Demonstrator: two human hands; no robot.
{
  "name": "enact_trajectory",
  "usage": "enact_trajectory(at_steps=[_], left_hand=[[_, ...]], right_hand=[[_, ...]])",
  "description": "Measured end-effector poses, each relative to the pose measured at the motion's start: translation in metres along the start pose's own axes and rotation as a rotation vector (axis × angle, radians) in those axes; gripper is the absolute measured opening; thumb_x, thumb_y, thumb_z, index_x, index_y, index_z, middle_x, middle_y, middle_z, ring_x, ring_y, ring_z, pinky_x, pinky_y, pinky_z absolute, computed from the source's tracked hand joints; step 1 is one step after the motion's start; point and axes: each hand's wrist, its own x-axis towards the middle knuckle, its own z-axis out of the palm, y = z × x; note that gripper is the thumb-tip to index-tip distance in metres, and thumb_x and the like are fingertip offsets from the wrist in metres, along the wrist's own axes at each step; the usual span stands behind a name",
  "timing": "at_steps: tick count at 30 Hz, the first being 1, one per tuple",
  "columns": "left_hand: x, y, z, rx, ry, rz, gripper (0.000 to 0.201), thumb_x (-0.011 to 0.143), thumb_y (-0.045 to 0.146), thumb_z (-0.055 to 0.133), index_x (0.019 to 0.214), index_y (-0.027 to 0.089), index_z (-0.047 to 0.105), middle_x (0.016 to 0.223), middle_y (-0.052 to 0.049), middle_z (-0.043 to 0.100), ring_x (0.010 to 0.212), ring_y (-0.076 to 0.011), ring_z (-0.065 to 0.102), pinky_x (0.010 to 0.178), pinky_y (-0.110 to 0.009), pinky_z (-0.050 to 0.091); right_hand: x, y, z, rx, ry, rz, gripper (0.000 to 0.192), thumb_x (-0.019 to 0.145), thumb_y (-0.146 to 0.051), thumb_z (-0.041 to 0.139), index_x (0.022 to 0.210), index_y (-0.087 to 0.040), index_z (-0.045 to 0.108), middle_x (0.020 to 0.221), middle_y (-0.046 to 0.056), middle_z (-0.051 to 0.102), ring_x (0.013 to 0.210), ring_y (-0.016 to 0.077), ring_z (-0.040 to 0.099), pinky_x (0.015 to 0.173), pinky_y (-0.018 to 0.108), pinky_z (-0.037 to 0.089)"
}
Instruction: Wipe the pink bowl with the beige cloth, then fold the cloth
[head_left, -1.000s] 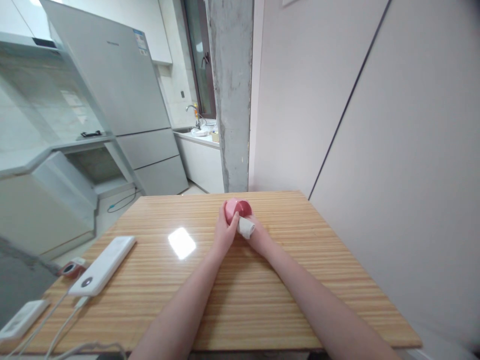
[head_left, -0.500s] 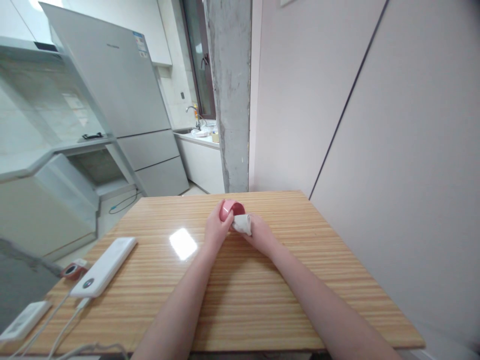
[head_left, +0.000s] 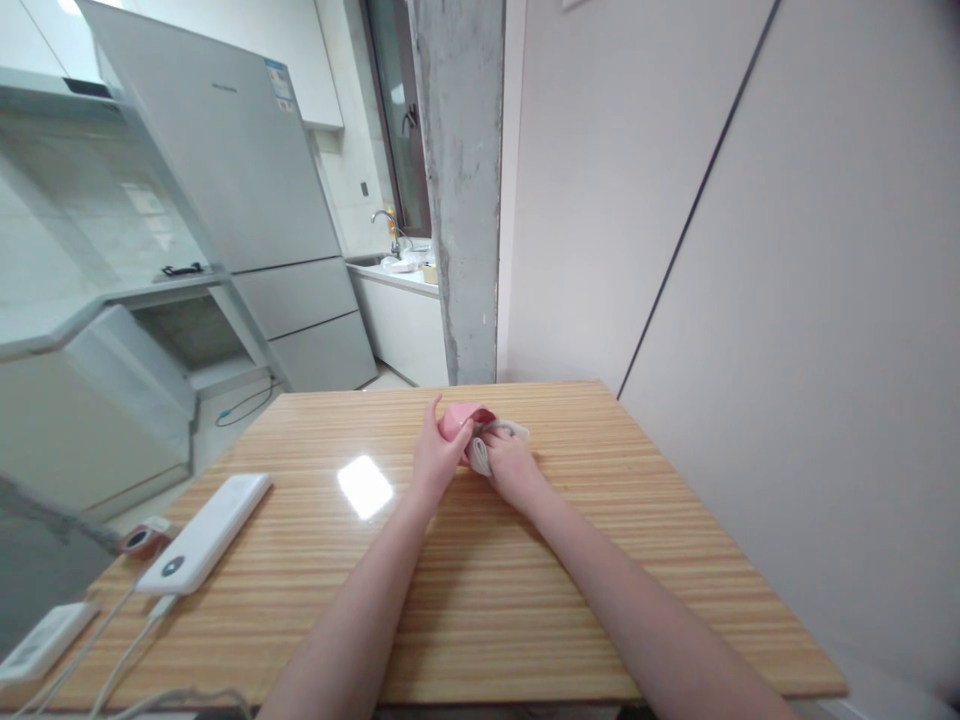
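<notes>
A glossy pink bowl (head_left: pixel 456 417) is tipped on its side above the middle of the table, its opening toward the right. My left hand (head_left: pixel 435 458) grips its left side, thumb near the rim and one finger sticking up. A folded pale grey cloth (head_left: pixel 480 458) is bunched in my right hand (head_left: pixel 513 468), one fold below the fingers and a flap spreading out to the right. The right fingers press the cloth at the bowl's opening. The inside of the bowl is mostly hidden by the cloth and fingers.
On the left of the wood-grain table (head_left: pixel 600 600) lie a white power bank (head_left: pixel 206 535) with cables, a small red device (head_left: pixel 144 541) and a white power strip (head_left: pixel 46 640). A grey pillar (head_left: pixel 469 200) and pale wall panel (head_left: pixel 787 350) stand beyond; a fridge (head_left: pixel 217 160) is at the back left.
The bowl has turned a little in my left hand. My right hand has moved with the cloth to the bowl's opening, and the cloth now spreads out to the right.
</notes>
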Motion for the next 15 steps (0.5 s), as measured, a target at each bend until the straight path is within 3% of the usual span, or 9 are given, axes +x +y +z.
enact_trajectory(at_steps=[2,5,8,12,15], left_hand=[[-0.002,0.003,0.005,-0.089,0.035,-0.034,0.078,0.072,0.047,0.067,0.137,0.018,0.036,0.092,-0.007,0.066,0.084,-0.0205,0.066,0.080,-0.034,0.051],[-0.009,0.008,0.015,-0.212,0.083,-0.001,0.083,0.071,0.044,0.069,0.139,0.018,0.031,0.108,-0.010,0.062,0.100,-0.0212,0.062,0.089,-0.034,0.048],[-0.013,0.008,0.020,-0.268,0.051,0.063,0.080,0.072,0.039,0.070,0.139,0.019,0.030,0.121,-0.011,0.057,0.111,-0.0218,0.057,0.098,-0.034,0.043],[-0.006,0.002,0.012,-0.214,0.050,0.048,0.062,0.078,0.037,0.061,0.133,0.016,0.040,0.122,-0.012,0.057,0.115,-0.0231,0.054,0.101,-0.036,0.041],[0.001,-0.002,0.007,-0.198,-0.016,0.048,0.065,0.074,0.035,0.066,0.132,0.018,0.043,0.123,-0.011,0.057,0.116,-0.0248,0.054,0.101,-0.037,0.041]], right_hand=[[0.000,0.001,-0.001,0.031,0.029,-0.017,0.023,0.088,-0.012,0.046,0.100,-0.015,0.066,0.103,0.011,0.067,0.105,0.0223,0.052,0.090,0.033,0.043],[-0.001,0.001,-0.001,0.119,0.144,-0.042,0.026,0.088,-0.008,0.044,0.096,-0.016,0.068,0.098,0.012,0.066,0.104,0.0223,0.052,0.092,0.035,0.044],[-0.003,0.001,0.000,0.201,0.249,-0.034,0.028,0.084,-0.004,0.045,0.098,-0.015,0.067,0.101,0.013,0.064,0.102,0.0220,0.052,0.092,0.037,0.044],[-0.001,0.007,-0.002,0.159,0.188,-0.142,0.023,0.080,-0.005,0.053,0.096,-0.015,0.066,0.100,0.012,0.065,0.103,0.0233,0.051,0.091,0.039,0.044],[0.000,0.013,-0.003,0.058,0.173,-0.146,0.017,0.084,-0.011,0.053,0.094,-0.016,0.066,0.100,0.011,0.065,0.101,0.0237,0.051,0.089,0.038,0.044]])
